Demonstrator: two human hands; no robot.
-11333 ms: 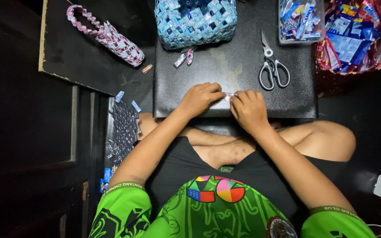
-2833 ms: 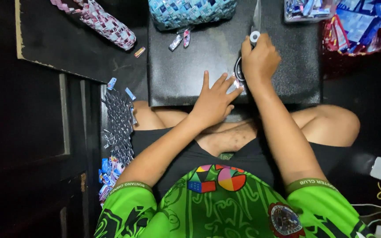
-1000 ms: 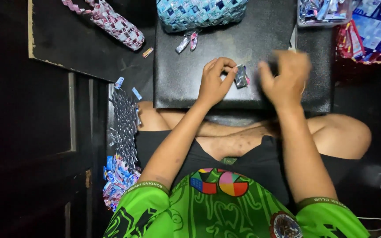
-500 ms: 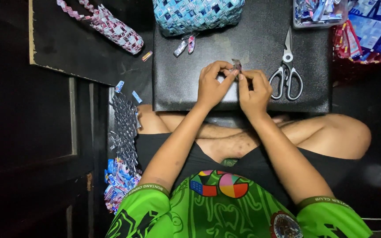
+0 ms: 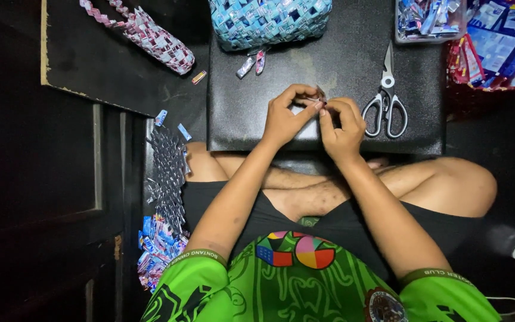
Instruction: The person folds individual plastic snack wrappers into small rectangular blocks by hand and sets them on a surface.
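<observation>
1. nearest the camera, the green patterned jersey [image 5: 305, 286] with a round multicoloured patch fills the bottom edge; its lower part is cut off by the frame.
2. the bare crossed legs [image 5: 424, 185] sit under the forearms, and the feet are hidden beneath the board.
3. at the person's left side a silvery woven strip of folded foil wrappers [image 5: 167, 173] runs down into a loose heap of blue and pink wrapper pieces [image 5: 156, 247]; the dark makes its weave hard to read.
4. the left hand [image 5: 284, 116] is closed in a pinch on the small folded strip of wrapper [image 5: 316, 98], thumb and forefinger meeting at it.
5. the right hand [image 5: 344, 125] is curled, its fingertips gripping the same strip from the other side; the strip is mostly hidden by fingers, held just above the near middle of the flat black board [image 5: 329, 53].
6. just beside the right hand lie steel scissors with white handles [image 5: 385, 101], shut, blades pointing away.
7. farther off, two small folded wrapper links [image 5: 251, 62] lie before the blue-and-white woven wrapper basket [image 5: 269, 21], cut off at the top.
8. a pink-and-white woven wrapper band [image 5: 150, 39] lies on the dark wooden panel [image 5: 90, 65].
9. top right, a clear box of wrapper pieces [image 5: 427, 21] and a red bag of blue wrappers [image 5: 496, 48] are both cropped.
</observation>
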